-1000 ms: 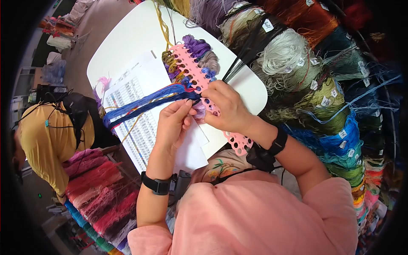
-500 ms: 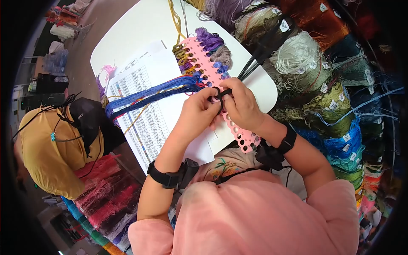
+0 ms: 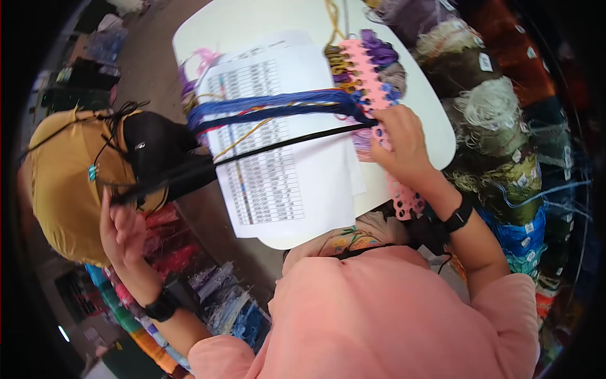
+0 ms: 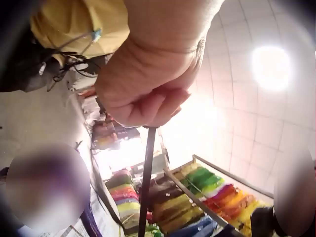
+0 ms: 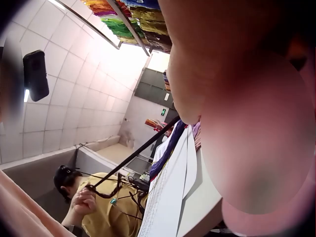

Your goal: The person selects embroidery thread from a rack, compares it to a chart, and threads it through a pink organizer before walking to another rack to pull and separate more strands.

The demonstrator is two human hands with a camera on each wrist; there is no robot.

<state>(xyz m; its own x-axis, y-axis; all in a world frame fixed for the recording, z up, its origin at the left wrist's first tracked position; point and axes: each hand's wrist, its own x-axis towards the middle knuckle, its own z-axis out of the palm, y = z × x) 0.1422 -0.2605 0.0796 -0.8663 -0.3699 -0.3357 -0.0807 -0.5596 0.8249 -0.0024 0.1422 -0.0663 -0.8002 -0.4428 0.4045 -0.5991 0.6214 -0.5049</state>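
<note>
- The pink card has holes, and looped threads hang from them: purple thread, gray thread, and some yellow-brown and blue ones too.
- The pink card lies on the white table, to the right of the paper.
- A bunch of blue thread goes from the card across the paper to the table's left side.
- The black thread runs in a straight line from the card, over the paper, to the left hand.
- The left hand's fingers are curled and grip the black thread, way out past the table.
- The right hand has bent fingers and holds the pink card, right where the black thread starts.
- Half a second ago, both hands were close together at the card with a little black loop. Now the left hand is far away and the thread is pulled tight. The right hand stays at the card.
- Count: one pink card, two hands, two dark wrist bands, at least two sheets of paper, and one other person in yellow.
</note>
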